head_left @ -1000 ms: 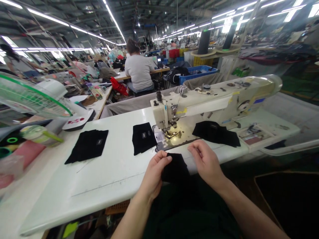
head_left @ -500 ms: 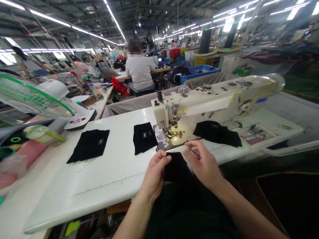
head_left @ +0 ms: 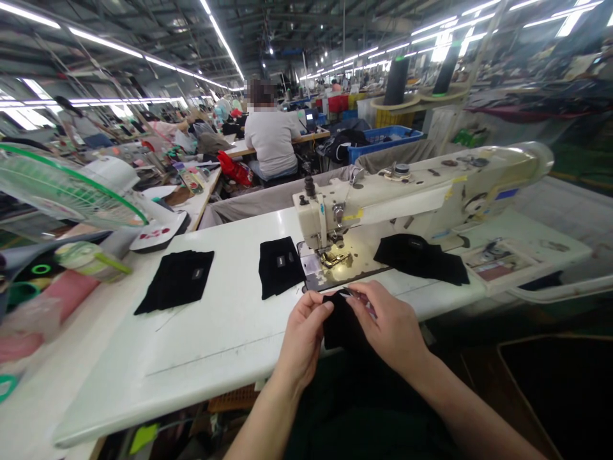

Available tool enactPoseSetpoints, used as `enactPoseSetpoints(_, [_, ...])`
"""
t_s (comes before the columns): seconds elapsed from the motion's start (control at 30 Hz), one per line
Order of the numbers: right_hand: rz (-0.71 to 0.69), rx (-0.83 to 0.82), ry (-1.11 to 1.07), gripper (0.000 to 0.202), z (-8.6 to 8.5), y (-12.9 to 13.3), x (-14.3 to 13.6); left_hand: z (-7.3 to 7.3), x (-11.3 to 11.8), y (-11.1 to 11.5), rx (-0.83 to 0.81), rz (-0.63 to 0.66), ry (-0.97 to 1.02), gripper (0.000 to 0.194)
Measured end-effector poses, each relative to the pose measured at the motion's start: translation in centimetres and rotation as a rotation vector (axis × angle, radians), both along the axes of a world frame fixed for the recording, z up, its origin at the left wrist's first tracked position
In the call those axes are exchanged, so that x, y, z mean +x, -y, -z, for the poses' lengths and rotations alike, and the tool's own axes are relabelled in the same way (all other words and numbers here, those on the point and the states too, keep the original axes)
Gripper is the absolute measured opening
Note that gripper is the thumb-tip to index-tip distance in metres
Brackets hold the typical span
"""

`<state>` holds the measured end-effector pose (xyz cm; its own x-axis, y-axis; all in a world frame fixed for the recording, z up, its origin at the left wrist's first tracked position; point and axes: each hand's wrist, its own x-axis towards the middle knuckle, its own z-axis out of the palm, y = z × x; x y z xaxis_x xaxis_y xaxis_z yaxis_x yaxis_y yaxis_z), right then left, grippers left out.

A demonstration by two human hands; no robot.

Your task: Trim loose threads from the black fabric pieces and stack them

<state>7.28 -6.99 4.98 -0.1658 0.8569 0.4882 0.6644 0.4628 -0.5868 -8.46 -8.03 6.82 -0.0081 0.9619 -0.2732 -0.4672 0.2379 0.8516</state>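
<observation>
A black cloth piece (head_left: 342,326) hangs at the table's front edge, its upper left edge pinched by my left hand (head_left: 306,332). My right hand (head_left: 383,316) is closed around a small tool, mostly hidden, whose pale tip shows at the cloth's top edge. Just beyond my hands stands a sewing machine (head_left: 373,207) with its lamp lit over the needle plate. Black pieces with small labels lie to its left, one stack (head_left: 278,268) near the plate and another (head_left: 177,281) farther left. More black cloth (head_left: 419,255) lies right of the needle.
The white table (head_left: 205,364) extends left, with a green-rimmed fan (head_left: 71,185) and a lidded container (head_left: 90,260) beside it. Thread cones (head_left: 396,81) stand behind the machine. A person in a grey shirt (head_left: 271,142) sits beyond, near a blue crate (head_left: 383,142).
My right hand has moved in against the cloth's top edge, and the tool's tip now shows there. The whole view has shifted slightly.
</observation>
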Motion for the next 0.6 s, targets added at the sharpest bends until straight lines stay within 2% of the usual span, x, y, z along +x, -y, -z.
enactPoseSetpoints(0.4, [0.009, 0.023, -0.012, 0.022, 0.31, 0.05, -0.13, 0.41, 0.31, 0.18, 0.031, 0.032, -0.004, 0.019])
enactPoseSetpoints(0.6, [0.042, 0.005, -0.153, 0.021, 0.91, 0.30, -0.48, 0.52, 0.50, 0.21, 0.031, 0.044, -0.010, 0.016])
